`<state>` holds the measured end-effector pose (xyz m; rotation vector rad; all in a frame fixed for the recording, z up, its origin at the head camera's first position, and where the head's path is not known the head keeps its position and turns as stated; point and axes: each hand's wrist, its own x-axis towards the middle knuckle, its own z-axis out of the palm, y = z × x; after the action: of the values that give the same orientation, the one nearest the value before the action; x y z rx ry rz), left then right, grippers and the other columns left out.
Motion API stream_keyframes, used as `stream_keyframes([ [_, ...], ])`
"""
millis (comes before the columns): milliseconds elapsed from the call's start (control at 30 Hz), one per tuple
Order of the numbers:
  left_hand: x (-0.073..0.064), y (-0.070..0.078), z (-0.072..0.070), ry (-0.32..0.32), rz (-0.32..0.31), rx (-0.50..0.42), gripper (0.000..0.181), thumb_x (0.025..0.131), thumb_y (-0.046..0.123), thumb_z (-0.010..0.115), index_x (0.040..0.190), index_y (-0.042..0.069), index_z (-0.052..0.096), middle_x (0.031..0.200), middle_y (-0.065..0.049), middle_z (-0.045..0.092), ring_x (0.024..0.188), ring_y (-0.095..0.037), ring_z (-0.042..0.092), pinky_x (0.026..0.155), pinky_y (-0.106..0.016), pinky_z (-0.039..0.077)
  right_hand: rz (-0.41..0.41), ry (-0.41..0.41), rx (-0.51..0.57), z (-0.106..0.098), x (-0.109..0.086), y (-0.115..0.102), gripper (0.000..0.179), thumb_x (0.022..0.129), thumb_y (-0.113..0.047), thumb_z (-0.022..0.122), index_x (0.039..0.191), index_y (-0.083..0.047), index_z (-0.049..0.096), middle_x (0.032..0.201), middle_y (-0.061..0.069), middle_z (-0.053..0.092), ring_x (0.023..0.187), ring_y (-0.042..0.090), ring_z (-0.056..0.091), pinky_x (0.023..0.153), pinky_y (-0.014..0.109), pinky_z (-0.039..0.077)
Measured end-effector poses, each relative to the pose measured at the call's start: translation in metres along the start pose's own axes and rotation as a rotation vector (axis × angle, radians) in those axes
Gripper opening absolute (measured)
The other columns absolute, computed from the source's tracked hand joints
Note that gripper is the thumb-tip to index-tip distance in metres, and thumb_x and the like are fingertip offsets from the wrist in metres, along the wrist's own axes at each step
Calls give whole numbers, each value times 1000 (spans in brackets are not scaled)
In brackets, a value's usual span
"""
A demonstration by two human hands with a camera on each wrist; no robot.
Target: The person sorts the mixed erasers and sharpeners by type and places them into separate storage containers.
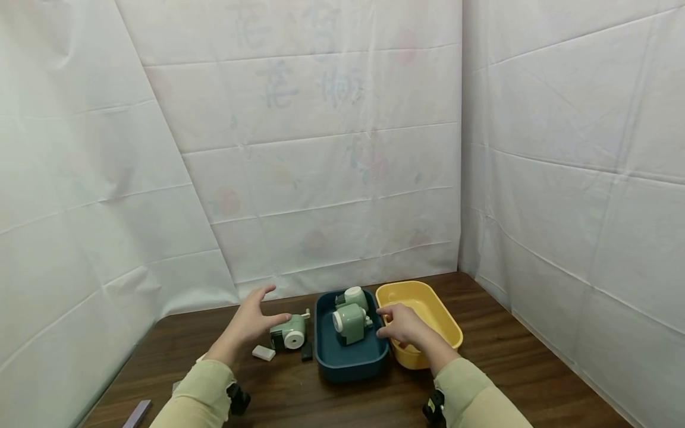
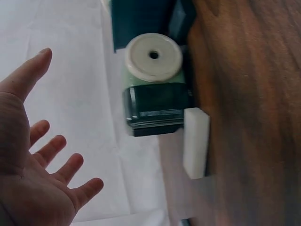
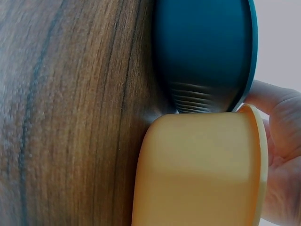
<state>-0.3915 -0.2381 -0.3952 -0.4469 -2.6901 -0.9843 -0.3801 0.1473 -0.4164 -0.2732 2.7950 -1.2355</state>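
My left hand (image 1: 251, 324) is spread open beside a green hand-crank pencil sharpener (image 1: 291, 331) on the table; its thumb overlaps the sharpener's top in the head view. From the left wrist, the palm (image 2: 37, 188) and fingers show nothing held, apart from the sharpener (image 2: 157, 101). A dark blue bin (image 1: 348, 358) contains two more green sharpeners, one in front (image 1: 351, 324) and one behind (image 1: 355, 297). Over the neighbouring rims of this bin and a yellow bin (image 1: 439, 315) hovers my right hand (image 1: 407, 326), fingers loosely bent near the front sharpener's crank and holding nothing.
A white eraser (image 1: 263, 352) lies left of the table sharpener, and a dark block (image 1: 307, 351) stands between it and the blue bin. Near the front left is a purple bar (image 1: 137, 414). White cloth (image 1: 321, 178) hangs behind the table and at both sides.
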Motion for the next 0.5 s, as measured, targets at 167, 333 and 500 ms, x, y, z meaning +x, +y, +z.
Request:
stream_keyframes([
  [167,0,-9,10,-28,-30,-7,93,86,46,82,156,5,37,158,-26,32,144,-48,30,108,-66,32,-2,-5,3,-1,-1,-1,57,86,-14,82,140,-9,63,123,20,62,91,27,62,54,37,58],
  [333,1,-14,17,-53,-54,4,95,83,47,84,155,4,39,156,-29,35,142,-49,33,107,-65,35,-7,-9,3,-1,-1,-1,57,86,-13,82,140,-9,63,125,22,62,91,27,62,54,37,58],
  [500,-3,-14,24,-86,-66,5,91,82,44,85,153,4,44,155,-29,35,140,-51,35,104,-66,38,-1,-16,5,1,-2,0,57,86,-14,83,140,-9,63,124,22,62,91,27,62,54,38,59],
])
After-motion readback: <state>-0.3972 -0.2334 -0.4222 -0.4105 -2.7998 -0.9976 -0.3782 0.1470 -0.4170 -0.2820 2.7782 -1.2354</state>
